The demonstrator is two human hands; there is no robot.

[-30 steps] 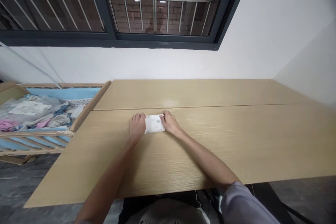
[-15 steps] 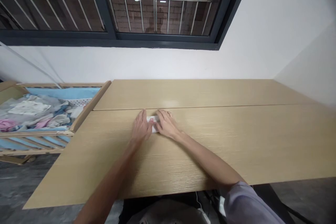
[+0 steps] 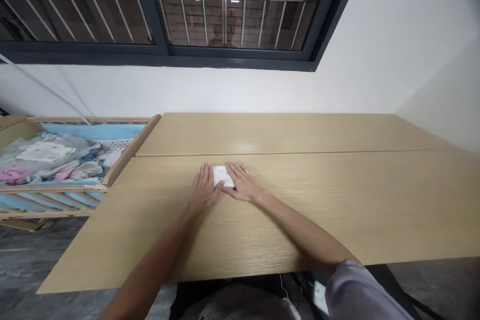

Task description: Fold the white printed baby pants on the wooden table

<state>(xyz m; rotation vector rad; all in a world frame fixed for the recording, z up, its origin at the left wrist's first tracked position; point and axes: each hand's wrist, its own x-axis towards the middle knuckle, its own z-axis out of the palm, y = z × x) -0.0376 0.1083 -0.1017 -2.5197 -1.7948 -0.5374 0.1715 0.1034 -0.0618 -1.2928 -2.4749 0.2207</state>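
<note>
A small white folded cloth (image 3: 222,175) with a faint print lies flat on the wooden table (image 3: 300,200). My left hand (image 3: 204,186) rests flat along its left side, fingers stretched forward and the thumb reaching over its near edge. On the right side, my right hand (image 3: 243,182) lies with its fingers extended and pressed on the cloth, its thumb meeting the left thumb at the near edge. Both palms partly cover the cloth's sides.
At the left of the table stands a wooden crib (image 3: 131,150) with blue lining, holding a pile of clothes (image 3: 78,167) and plastic bags. Behind the table is a white wall (image 3: 240,90) beneath a barred window (image 3: 236,57). A seam crosses the tabletop.
The cloth shows a smaller, squarer shape than one second ago. My hands have come closer together, and their fingers have gone from gripping its ends to lying flat on it.
</note>
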